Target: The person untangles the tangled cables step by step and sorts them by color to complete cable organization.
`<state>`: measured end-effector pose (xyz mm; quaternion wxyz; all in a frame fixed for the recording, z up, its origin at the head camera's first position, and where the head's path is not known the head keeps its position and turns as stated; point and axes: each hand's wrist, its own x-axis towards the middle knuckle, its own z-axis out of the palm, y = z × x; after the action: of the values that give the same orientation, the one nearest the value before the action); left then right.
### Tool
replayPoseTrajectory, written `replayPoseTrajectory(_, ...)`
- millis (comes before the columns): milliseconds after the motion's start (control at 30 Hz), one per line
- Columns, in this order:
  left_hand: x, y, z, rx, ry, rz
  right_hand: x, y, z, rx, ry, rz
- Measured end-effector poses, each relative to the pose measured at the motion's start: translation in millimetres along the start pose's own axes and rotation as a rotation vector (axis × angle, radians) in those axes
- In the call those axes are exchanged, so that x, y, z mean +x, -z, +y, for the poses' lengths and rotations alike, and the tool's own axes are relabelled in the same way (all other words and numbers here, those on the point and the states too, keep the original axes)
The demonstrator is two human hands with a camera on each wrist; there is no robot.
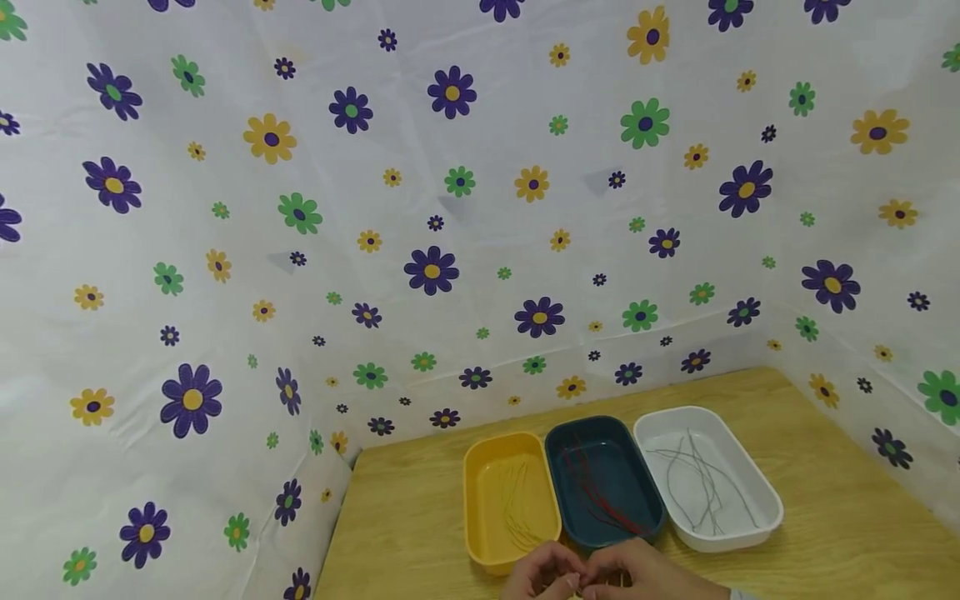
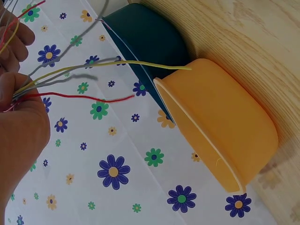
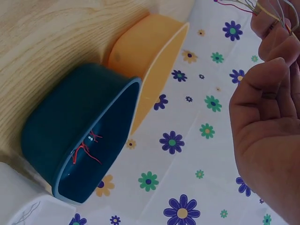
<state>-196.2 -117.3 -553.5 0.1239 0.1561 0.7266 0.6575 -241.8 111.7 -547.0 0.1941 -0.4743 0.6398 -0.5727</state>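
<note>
At the bottom edge of the head view, my left hand and right hand meet at the fingertips. A small bundle of thin wires is pinched between thumb and fingers of the left hand. From that grip stick out a yellow wire, a red wire and several grey wires. My right hand is close beside, its fingers curled at the same bundle, with wire ends showing past both hands. The curled fingers hide the middle of the bundle.
Beyond the hands, three trays stand side by side on the wooden table: a yellow tray with yellow wires, a dark blue tray with red wires, and a white tray with grey wires. Flowered cloth hangs behind and at both sides.
</note>
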Motion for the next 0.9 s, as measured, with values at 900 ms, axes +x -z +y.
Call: replayPoseTrajectory(900, -7.9, 12.2, -5.6, 0.013, 0.01, 0.0, -12.8, 11.6, -7.9, 0.043, -0.009, 0.281)
